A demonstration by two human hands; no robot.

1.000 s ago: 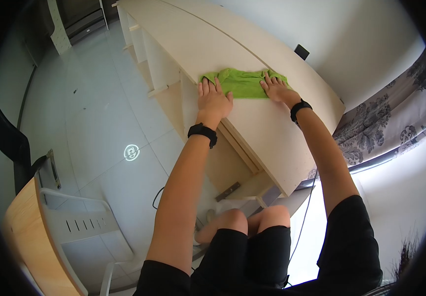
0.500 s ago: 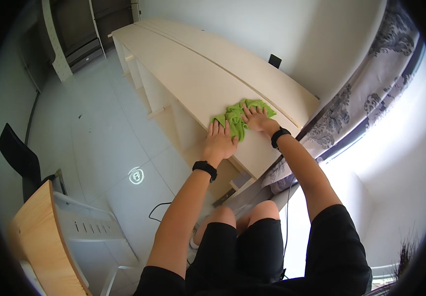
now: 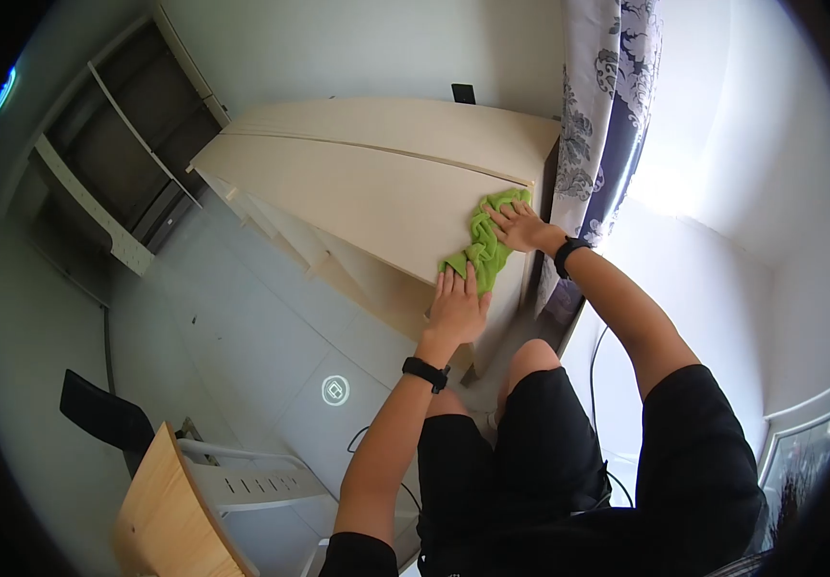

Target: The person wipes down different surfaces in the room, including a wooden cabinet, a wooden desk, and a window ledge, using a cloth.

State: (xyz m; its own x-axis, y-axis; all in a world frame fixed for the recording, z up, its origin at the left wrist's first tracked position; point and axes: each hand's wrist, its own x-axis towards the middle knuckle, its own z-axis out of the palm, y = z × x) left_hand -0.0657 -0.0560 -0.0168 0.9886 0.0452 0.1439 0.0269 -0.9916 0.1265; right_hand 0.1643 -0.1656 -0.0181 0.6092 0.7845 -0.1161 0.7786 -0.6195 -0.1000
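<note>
A crumpled green cloth (image 3: 484, 252) lies on the pale wooden top of a long, low cabinet (image 3: 367, 192), close to its end by the curtain. My right hand (image 3: 523, 229) rests flat on the far part of the cloth with its fingers spread. On the near part, beside the cabinet's front edge, my left hand (image 3: 458, 313) presses down with fingers stretched out. Both palms face the surface, and neither hand is wrapped around the cloth. Each wrist wears a black band.
A patterned curtain (image 3: 590, 125) hangs at the cabinet's right end. Behind the cabinet, a small black object (image 3: 463, 93) stands against the wall. At lower left are a wooden board (image 3: 170, 510) and a black chair back (image 3: 105, 412). A dark cable (image 3: 595, 375) runs beside my leg.
Both hands have slid the cloth along the top toward the curtain end, where it now lies bunched more lengthwise between them. My view has turned as well.
</note>
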